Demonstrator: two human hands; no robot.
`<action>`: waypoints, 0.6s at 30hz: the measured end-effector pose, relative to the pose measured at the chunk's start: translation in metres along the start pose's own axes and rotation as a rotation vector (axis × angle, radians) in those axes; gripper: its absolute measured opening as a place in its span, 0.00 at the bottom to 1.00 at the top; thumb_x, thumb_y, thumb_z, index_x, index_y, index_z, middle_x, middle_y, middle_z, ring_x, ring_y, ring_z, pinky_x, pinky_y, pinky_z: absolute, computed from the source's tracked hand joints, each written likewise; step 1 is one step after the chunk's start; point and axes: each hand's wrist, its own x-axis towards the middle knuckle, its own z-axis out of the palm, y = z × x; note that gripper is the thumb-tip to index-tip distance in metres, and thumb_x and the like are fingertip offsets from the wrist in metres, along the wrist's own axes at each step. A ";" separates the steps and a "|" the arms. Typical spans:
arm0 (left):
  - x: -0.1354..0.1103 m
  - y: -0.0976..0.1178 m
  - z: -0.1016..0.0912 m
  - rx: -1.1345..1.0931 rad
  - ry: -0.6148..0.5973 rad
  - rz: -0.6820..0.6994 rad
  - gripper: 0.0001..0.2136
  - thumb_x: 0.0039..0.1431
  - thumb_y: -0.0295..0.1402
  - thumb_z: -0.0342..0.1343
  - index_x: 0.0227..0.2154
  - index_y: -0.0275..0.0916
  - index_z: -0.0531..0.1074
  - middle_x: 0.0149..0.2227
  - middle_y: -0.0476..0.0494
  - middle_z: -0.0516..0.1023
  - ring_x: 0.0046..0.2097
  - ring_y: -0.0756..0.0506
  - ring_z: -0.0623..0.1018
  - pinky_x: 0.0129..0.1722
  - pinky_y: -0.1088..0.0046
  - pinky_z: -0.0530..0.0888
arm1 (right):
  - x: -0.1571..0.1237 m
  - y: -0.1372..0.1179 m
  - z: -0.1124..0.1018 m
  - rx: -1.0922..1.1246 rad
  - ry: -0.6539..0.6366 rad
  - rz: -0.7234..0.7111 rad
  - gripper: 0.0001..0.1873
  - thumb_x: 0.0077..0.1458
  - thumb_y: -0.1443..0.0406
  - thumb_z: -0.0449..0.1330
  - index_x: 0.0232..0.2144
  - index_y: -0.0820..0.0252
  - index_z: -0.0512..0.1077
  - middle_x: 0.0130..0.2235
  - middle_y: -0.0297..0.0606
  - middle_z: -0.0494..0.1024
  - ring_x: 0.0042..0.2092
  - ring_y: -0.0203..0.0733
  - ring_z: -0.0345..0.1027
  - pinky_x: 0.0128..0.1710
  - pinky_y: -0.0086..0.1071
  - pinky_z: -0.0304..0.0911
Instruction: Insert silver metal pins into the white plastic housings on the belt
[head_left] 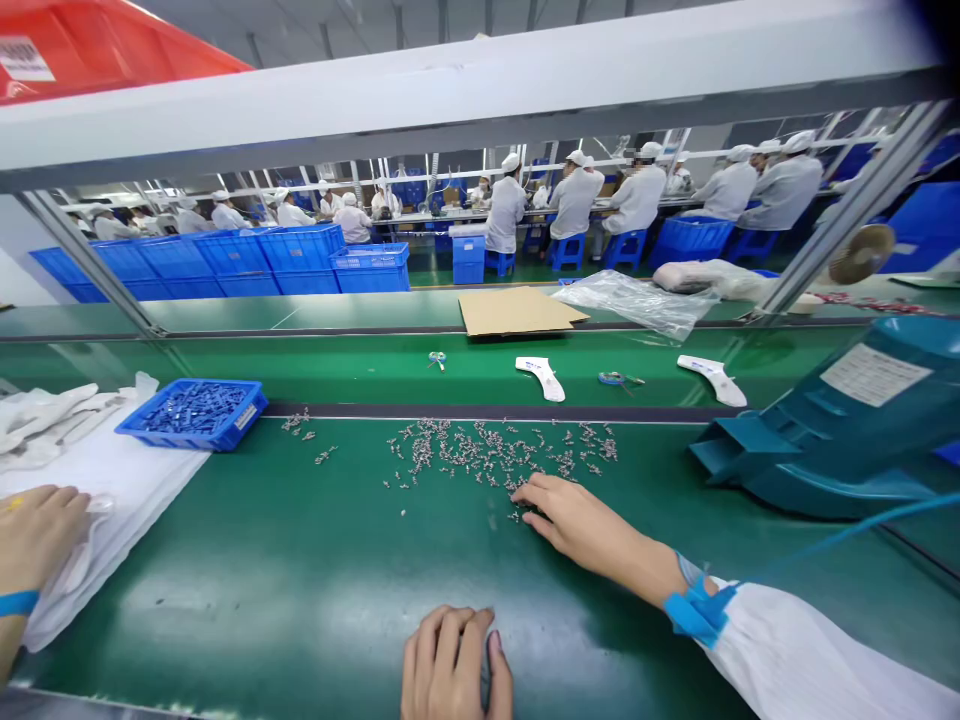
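Observation:
Small metallic parts, apparently screws [491, 450], lie scattered across the green work surface [300, 570]. At their near edge is my right hand [574, 520], wearing a blue wrist strap. Its fingertips touch down among the parts, the thumb apart from the forefinger; no held piece shows. My left hand [452, 665] rests closer to me at the bottom of the view, fingers extended and lying on the surface, with nothing in it. A few of the same parts [298, 422] lie apart, toward the blue tray [251, 412] of small blue pieces.
Another person's hand [37, 540] lies on white sheeting [142, 500] at left. A teal blower [840, 430] with a blue cord stands right. Beyond are white gun-shaped housings [541, 378], cardboard [514, 310] and plastic film [637, 300]. A white beam [450, 90] crosses above.

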 end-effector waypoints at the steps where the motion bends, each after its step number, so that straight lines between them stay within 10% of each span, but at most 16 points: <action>1: 0.000 0.000 0.000 -0.006 -0.005 0.003 0.10 0.62 0.26 0.52 0.38 0.46 0.76 0.34 0.48 0.80 0.41 0.44 0.76 0.42 0.67 0.66 | 0.000 0.000 0.000 0.006 0.004 -0.003 0.12 0.64 0.70 0.50 0.47 0.58 0.70 0.46 0.46 0.75 0.46 0.51 0.71 0.44 0.41 0.66; 18: -0.002 0.001 -0.005 -0.039 -0.077 -0.028 0.10 0.63 0.27 0.50 0.39 0.46 0.75 0.36 0.47 0.79 0.43 0.43 0.75 0.44 0.66 0.66 | 0.009 0.014 -0.013 0.116 0.049 0.036 0.08 0.55 0.73 0.52 0.35 0.56 0.66 0.34 0.36 0.75 0.32 0.40 0.67 0.31 0.30 0.57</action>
